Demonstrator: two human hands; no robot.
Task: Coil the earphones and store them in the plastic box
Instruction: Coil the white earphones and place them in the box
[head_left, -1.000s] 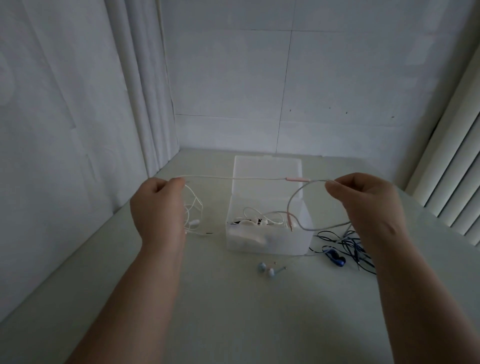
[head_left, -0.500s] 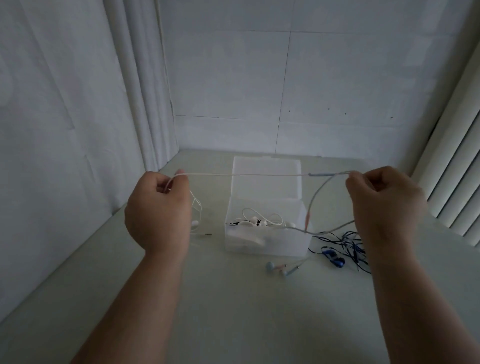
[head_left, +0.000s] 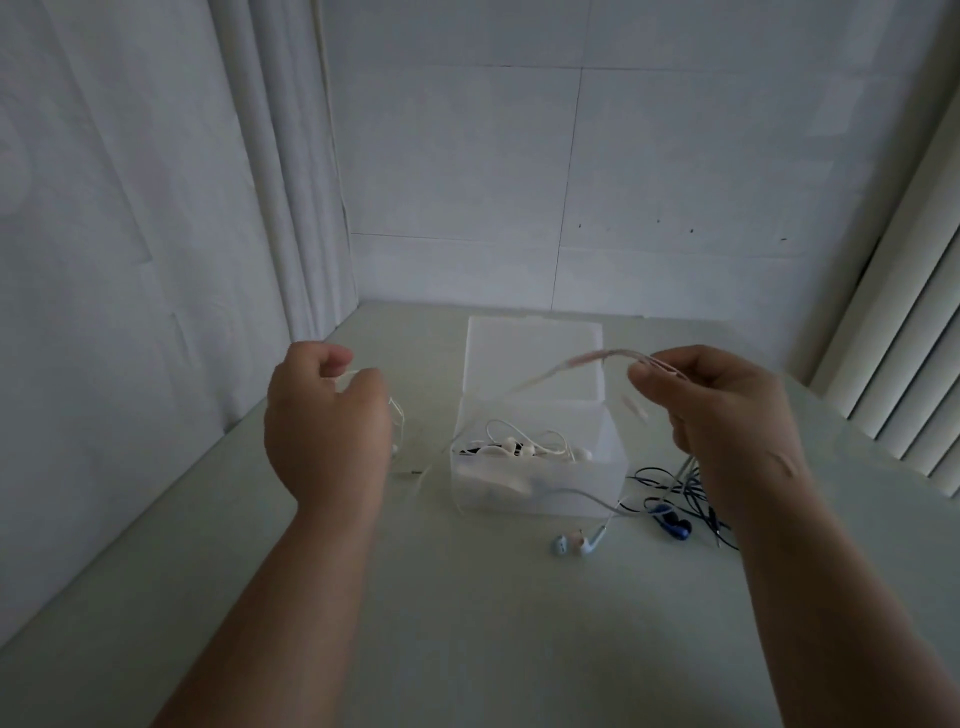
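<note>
Head view, looking down on a pale table (head_left: 467, 623): the left hand (head_left: 327, 421) is pinching white loops of an earphone cable (head_left: 550, 376), while the right hand (head_left: 727, 410) is closing thumb and fingers on the same cable, which is arcing, blurred, above the open translucent plastic box (head_left: 537, 483). That box is sitting toward the table's far edge and already containing white earphones (head_left: 519, 448). Pale blue earbuds (head_left: 576, 544) are lying just in front of the box; a dark blue earphone tangle (head_left: 675, 504) is lying to its right. The cable appears light, limp and springy, probably prone to uncoiling and snagging, so gripping gathered loops together, away from the buds and thin joints, seems advisable.
</note>
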